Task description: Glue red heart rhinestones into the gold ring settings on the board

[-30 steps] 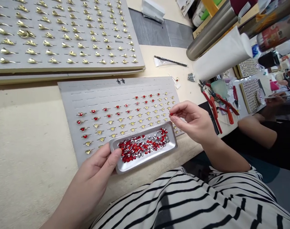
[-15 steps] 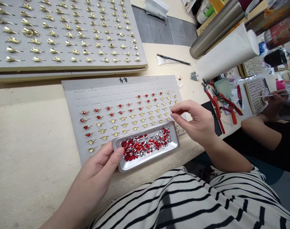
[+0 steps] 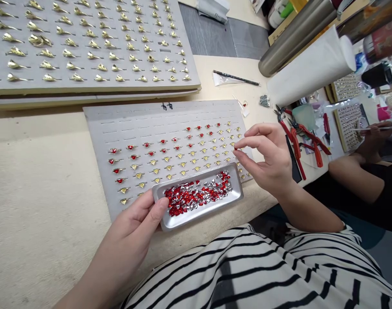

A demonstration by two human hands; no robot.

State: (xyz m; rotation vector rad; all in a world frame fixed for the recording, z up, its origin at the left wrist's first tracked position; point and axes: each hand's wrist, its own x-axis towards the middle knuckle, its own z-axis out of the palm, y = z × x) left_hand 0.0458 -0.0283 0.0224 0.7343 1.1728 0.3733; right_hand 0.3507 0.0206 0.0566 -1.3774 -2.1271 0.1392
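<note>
My left hand (image 3: 136, 225) grips the left end of a shallow silver tray (image 3: 202, 214), thumb over its rim. Inside lie many small red heart-shaped stones (image 3: 186, 199), some turned to their silver backs. Just past the tray's right end, my right hand (image 3: 268, 161) pinches a tiny red stone (image 3: 235, 149) between thumb and index finger, the other fingers loosely curled. Under and behind the tray lies a grey foam ring board (image 3: 131, 122) with rows of gold rings. Red stones sit in the upper and left rings; the others show bare gold heart settings (image 3: 156, 172).
A thicker foam board (image 3: 95, 90) full of gold rings lies at the back left. Red-handled pliers (image 3: 311, 139), a black pen (image 3: 236, 77), a white roll (image 3: 311, 68) and a metal cylinder (image 3: 295, 38) are to the right. A co-worker's arm (image 3: 357, 176) shows at far right.
My right hand's middle finger has lifted away from the index finger, and the red stone shows at the fingertips. The left hand and tray have barely moved.
</note>
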